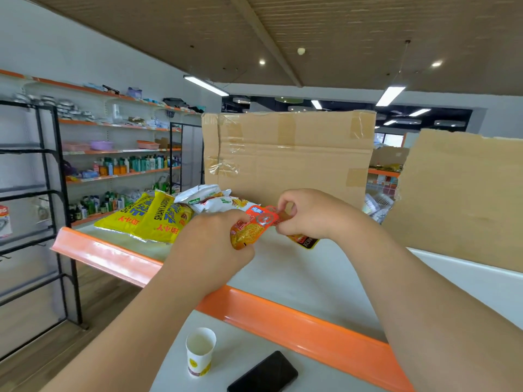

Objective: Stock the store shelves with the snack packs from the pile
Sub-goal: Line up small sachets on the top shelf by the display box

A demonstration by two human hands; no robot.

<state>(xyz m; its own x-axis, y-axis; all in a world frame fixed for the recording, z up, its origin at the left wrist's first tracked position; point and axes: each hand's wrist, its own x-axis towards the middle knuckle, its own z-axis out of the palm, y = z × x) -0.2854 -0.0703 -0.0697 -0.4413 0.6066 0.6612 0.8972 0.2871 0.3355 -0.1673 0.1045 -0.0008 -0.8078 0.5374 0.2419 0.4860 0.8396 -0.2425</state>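
Both my hands reach over the top shelf [283,278], a white board with an orange front lip. My left hand [209,244] grips the lower end of an orange snack pack [254,226]. My right hand [305,215] pinches the upper end of the same pack. Under my right hand lies a second pack [304,241] with a dark yellow-edged corner, partly hidden. To the left on the shelf lie two yellow snack packs [147,219] and several white packs [209,200] behind them.
A tall cardboard sheet [288,157] stands at the back of the shelf, another cardboard piece [458,199] at the right. On the lower shelf stand a paper cup [199,352] and a black phone [263,374]. A black rack [42,210] and wall shelves [119,154] fill the left.
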